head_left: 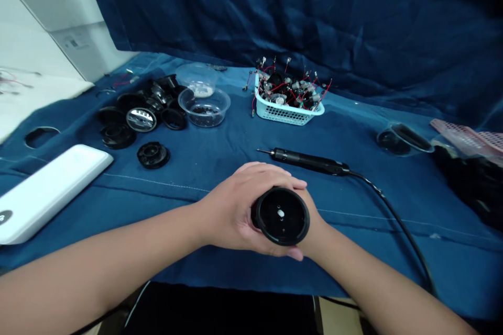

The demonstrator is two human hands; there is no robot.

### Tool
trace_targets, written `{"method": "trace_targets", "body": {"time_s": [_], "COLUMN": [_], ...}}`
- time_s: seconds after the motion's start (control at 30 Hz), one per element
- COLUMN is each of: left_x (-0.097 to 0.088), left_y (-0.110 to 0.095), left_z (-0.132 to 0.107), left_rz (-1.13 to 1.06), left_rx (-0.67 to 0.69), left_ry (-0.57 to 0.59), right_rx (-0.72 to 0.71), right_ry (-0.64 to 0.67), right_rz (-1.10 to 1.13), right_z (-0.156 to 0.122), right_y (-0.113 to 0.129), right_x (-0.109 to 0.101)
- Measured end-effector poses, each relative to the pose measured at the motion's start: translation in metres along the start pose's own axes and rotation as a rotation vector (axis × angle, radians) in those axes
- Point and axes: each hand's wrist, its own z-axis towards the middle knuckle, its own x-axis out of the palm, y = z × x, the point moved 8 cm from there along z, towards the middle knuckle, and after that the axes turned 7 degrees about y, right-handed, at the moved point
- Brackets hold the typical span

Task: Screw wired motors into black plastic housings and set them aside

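Note:
A black round plastic housing point(285, 233) is between my hands above the near edge of the table, its open rim tilted up toward me. Inside its dark hollow, a small pale spot shows at the bottom. My left hand point(231, 201) wraps around it from the left, thumb low and fingers over the far side. My right hand point(313, 220) closes on it from the right, its fingers mostly hidden behind the housing and the left hand. Just beyond lies a black electric screwdriver point(314, 161), bit pointing left and cable running right.
A light-blue basket point(288, 115) holds small motors with red wires. Black round parts point(153, 99) are piled back left beside clear plastic bowls point(204, 115); one black part point(153, 155) lies apart. A white oblong device point(58, 188) is at left. A clear container point(403, 138) and pink basket point(467, 136) stand right.

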Motion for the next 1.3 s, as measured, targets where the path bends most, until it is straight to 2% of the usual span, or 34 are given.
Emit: {"method": "trace_targets", "body": {"time_s": [0.07,0.13,0.17,0.23,0.3,0.33,0.4,0.43,0.47,0.53,0.63,0.7,0.77,0.83,0.93,1.0,1.07,1.13,1.2,1.3], "left_x": [-0.005,-0.018,-0.031,-0.068,-0.114,-0.133,-0.158,-0.162,-0.160,-0.143,-0.098,-0.072,-0.055,-0.047,-0.047,-0.048,-0.043,-0.030,-0.008,0.026], "left_y": [0.008,0.017,0.018,0.013,-0.004,-0.015,-0.032,-0.035,-0.033,-0.015,0.036,0.061,0.079,0.086,0.086,0.083,0.078,0.077,0.082,0.099], "left_z": [-0.001,-0.004,-0.007,-0.010,-0.011,-0.008,0.005,0.013,0.020,0.030,0.024,0.016,0.006,-0.005,-0.015,-0.011,0.005,0.029,0.053,0.079], "left_rz": [-0.052,-0.067,-0.051,0.055,0.258,0.403,0.650,0.734,0.791,0.842,0.862,0.861,0.851,0.833,0.816,0.819,0.835,0.854,0.869,0.886], "left_rx": [-0.079,-0.205,-0.257,-0.335,-0.394,-0.423,-0.446,-0.458,-0.472,-0.542,-0.725,-0.747,-0.749,-0.741,-0.755,-0.754,-0.715,-0.644,-0.570,-0.493], "left_ry": [-0.038,-0.075,-0.113,-0.230,-0.351,-0.375,-0.323,-0.251,-0.165,0.035,0.343,0.425,0.454,0.460,0.440,0.414,0.381,0.365,0.398,0.475], "right_rx": [-0.074,-0.105,-0.088,-0.007,0.090,0.130,0.188,0.208,0.220,0.229,0.239,0.254,0.283,0.330,0.408,0.497,0.606,0.656,0.641,0.636], "right_ry": [-0.047,-0.136,-0.190,-0.317,-0.449,-0.509,-0.603,-0.638,-0.671,-0.739,-0.851,-0.928,-0.987,-1.026,-1.117,-1.192,-1.159,-1.077,-1.058,-1.100], "right_rz": [0.054,0.070,0.063,0.063,0.120,0.165,0.257,0.296,0.330,0.382,0.482,0.578,0.666,0.733,0.908,1.126,1.364,1.497,1.510,1.490], "right_z": [0.002,0.003,0.002,0.000,-0.005,-0.008,-0.012,-0.013,-0.013,-0.014,-0.021,-0.038,-0.066,-0.101,-0.149,-0.164,-0.157,-0.138,-0.122,-0.110], "right_y": [0.007,0.009,0.007,-0.003,-0.018,-0.026,-0.040,-0.046,-0.051,-0.058,-0.065,-0.066,-0.063,-0.060,-0.062,-0.071,-0.078,-0.081,-0.083,-0.089], "right_x": [-0.007,-0.018,-0.023,-0.035,-0.047,-0.052,-0.059,-0.063,-0.066,-0.076,-0.096,-0.110,-0.116,-0.114,-0.095,-0.074,-0.050,-0.037,-0.036,-0.041]}}
